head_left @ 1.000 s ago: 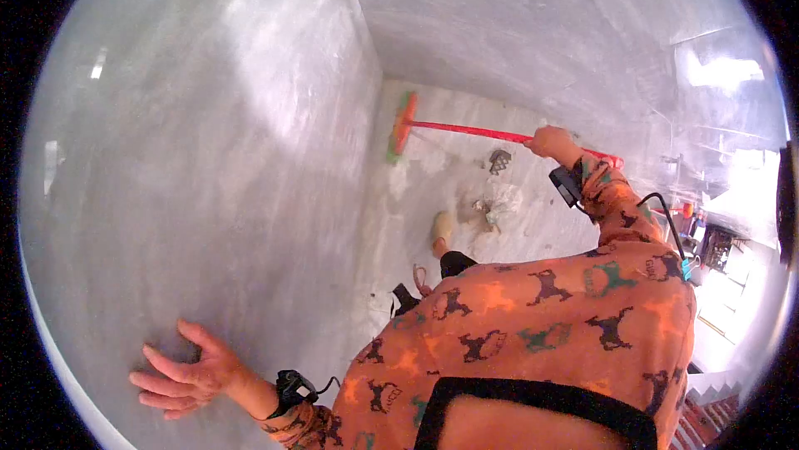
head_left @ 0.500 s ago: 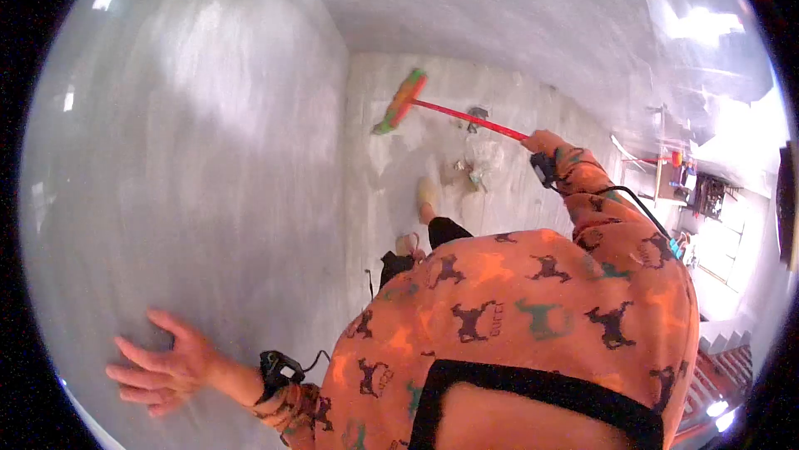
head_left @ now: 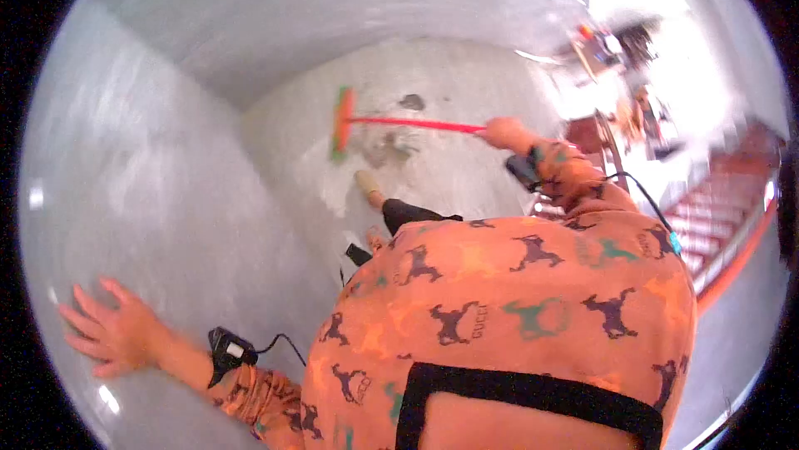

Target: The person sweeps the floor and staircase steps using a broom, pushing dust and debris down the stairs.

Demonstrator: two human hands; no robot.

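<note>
My right hand is wrapped round the red handle of a broom. The broom's head, orange with green bristles, is on the pale floor, slightly blurred. My left hand has its fingers spread against the grey wall at the lower left and holds nothing. Just right of the broom head, under the handle, lies a blurred heap of debris. Above the handle is a dark object on the floor.
My foot in a light shoe is on the floor below the broom head. Red-brown stairs with a railing stand at the right. Assorted items and a brown piece of furniture are at the upper right. Another grey wall runs behind.
My view has turned, bringing more of the stairs in at the right. The broom head has shifted left in view and now stands nearly upright beside the debris. My left hand remains spread.
</note>
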